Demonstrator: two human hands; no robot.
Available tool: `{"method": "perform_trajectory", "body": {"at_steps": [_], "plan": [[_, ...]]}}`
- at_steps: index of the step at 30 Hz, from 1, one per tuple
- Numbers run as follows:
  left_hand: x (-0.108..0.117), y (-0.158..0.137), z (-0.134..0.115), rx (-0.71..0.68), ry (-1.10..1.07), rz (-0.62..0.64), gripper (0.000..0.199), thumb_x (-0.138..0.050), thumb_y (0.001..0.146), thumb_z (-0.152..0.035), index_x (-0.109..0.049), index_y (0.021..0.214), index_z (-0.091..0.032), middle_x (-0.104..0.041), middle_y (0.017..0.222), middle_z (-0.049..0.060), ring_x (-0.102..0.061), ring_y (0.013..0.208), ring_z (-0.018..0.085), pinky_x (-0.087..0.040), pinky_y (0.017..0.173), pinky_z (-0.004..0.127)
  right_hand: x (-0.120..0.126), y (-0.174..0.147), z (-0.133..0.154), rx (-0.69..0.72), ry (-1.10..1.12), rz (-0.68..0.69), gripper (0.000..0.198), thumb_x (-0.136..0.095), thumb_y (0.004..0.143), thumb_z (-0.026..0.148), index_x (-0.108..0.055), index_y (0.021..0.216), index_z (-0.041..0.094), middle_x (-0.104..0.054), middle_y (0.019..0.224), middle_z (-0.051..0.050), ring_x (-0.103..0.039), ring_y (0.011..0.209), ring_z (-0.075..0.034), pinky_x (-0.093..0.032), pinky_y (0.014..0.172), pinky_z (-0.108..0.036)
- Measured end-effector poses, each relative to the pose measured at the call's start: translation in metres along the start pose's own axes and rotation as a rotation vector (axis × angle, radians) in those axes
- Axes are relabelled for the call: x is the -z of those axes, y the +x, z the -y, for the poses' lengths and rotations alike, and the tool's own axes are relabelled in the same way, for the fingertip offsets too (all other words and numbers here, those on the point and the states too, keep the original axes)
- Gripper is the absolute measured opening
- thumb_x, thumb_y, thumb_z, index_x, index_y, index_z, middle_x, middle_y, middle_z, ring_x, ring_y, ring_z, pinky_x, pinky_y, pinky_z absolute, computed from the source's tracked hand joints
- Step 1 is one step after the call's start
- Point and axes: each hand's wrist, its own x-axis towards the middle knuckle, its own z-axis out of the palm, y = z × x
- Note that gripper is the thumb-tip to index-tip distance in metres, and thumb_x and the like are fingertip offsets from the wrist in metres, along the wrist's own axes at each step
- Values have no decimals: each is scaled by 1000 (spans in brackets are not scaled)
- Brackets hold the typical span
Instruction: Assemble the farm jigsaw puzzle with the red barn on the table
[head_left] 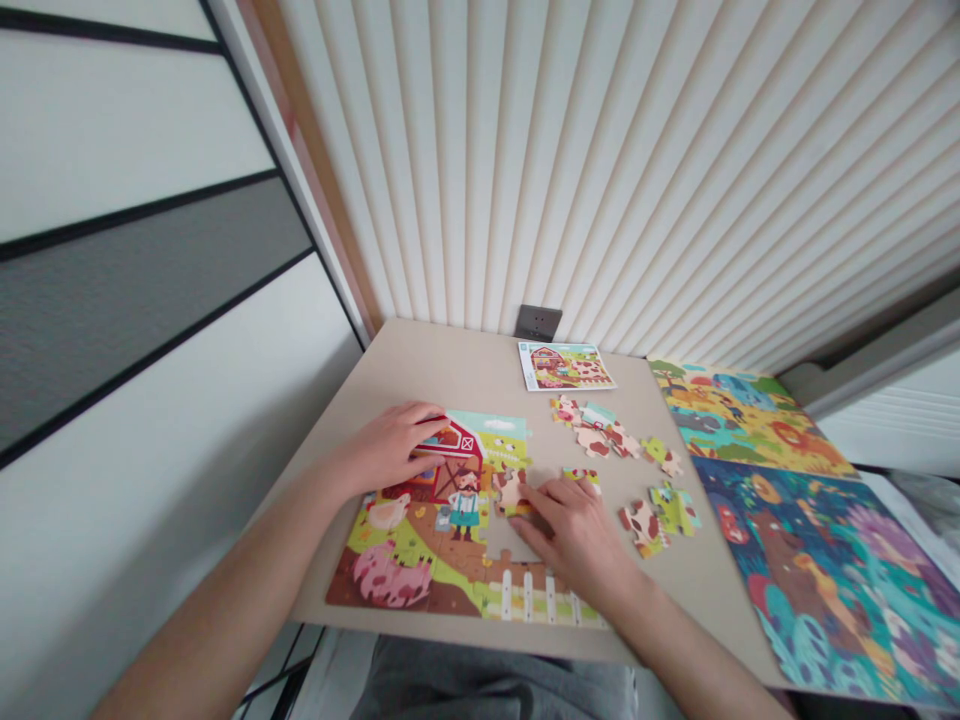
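Note:
A partly joined farm jigsaw puzzle [390,575] lies flat on the table, showing a barn, a farmer, a pig and a white fence. My left hand [394,445] rests on its barn corner, fingers stretched out. With thumb and forefinger, my right hand [574,520] grips the edge of a cow-patterned puzzle piece [508,490] beside the farmer. Bare table shows in a gap just below that piece. Another green-edged puzzle piece [579,474] is partly hidden behind my right fingers.
Loose pieces lie right of the puzzle: a brown-spotted piece [641,522], a green piece [679,508] and several more farther back. A picture card [568,367] sits near the wall socket [538,322]. Two finished puzzles, savanna [750,415] and blue forest [832,580], cover the right side.

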Motion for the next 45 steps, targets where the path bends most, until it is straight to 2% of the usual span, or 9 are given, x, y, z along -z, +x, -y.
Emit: {"method": "perform_trajectory", "body": {"at_steps": [4, 9, 16, 25, 31, 36, 38, 41, 45], "plan": [[-1, 0, 0, 6, -4, 0, 47, -63, 102, -49, -64, 142, -25, -59, 149, 11, -56, 135, 30, -44, 117, 44, -2, 1, 0, 5, 13, -30, 23, -68, 102, 37, -74, 120, 24, -73, 102, -8, -68, 94, -26, -50, 85, -43], [-2, 0, 0, 3, -14, -12, 46, -63, 102, -50, -65, 141, -25, -60, 147, 10, -57, 134, 29, -44, 117, 43, -1, 4, 0, 49, 50, -105, 19, -70, 100, 35, -73, 115, 24, -70, 131, -11, -64, 118, -30, -50, 100, -48], [-1, 1, 0, 8, -16, -1, 45, -63, 102, -49, -66, 141, -26, -60, 147, 10, -57, 134, 29, -44, 117, 42, -2, 6, -1, 41, 54, -120, 22, -70, 100, 37, -73, 119, 25, -72, 127, -11, -66, 114, -30, -52, 96, -49], [-6, -1, 8, 4, -19, -3, 49, -58, 103, -54, -66, 143, -27, -58, 150, 10, -57, 135, 31, -44, 118, 45, 11, 2, -11, 161, 115, -38, 36, -69, 102, 38, -66, 136, 25, -71, 132, -11, -65, 119, -27, -49, 102, -48], [-8, 0, 11, 8, -20, 9, 50, -56, 103, -56, -67, 141, -26, -58, 151, 10, -58, 135, 30, -43, 120, 44, 20, 1, -36, -17, 58, -170, 28, -71, 100, 35, -70, 127, 25, -71, 128, -11, -64, 121, -29, -48, 106, -51], [-7, 0, 10, 8, -13, 3, 52, -55, 103, -57, -67, 142, -25, -59, 151, 11, -58, 135, 30, -43, 120, 44, 28, -4, -74, -48, 23, -168, 30, -62, 104, 31, -69, 133, 27, -68, 139, -10, -62, 131, -29, -47, 111, -51], [-7, -1, 10, 8, -12, 9, 52, -54, 104, -56, -66, 143, -24, -58, 151, 11, -57, 135, 30, -43, 120, 44, 29, -7, -92, -144, -30, -198, 32, -57, 105, 34, -68, 134, 26, -67, 142, -11, -61, 133, -30, -47, 111, -52], [-7, 0, 10, 7, -23, 9, 51, -56, 103, -56, -67, 142, -25, -59, 150, 10, -58, 135, 30, -43, 120, 45, 29, -13, -116, -340, -123, -241, 36, -56, 104, 42, -69, 132, 23, -71, 134, -14, -64, 126, -32, -49, 107, -51], [-6, 0, 9, 11, -19, 8, 50, -57, 103, -54, -67, 142, -25, -58, 151, 10, -58, 135, 30, -43, 120, 44, 27, -16, -131, -418, -163, -198, 41, -61, 101, 49, -69, 131, 22, -73, 130, -14, -65, 122, -33, -49, 105, -49]]}}
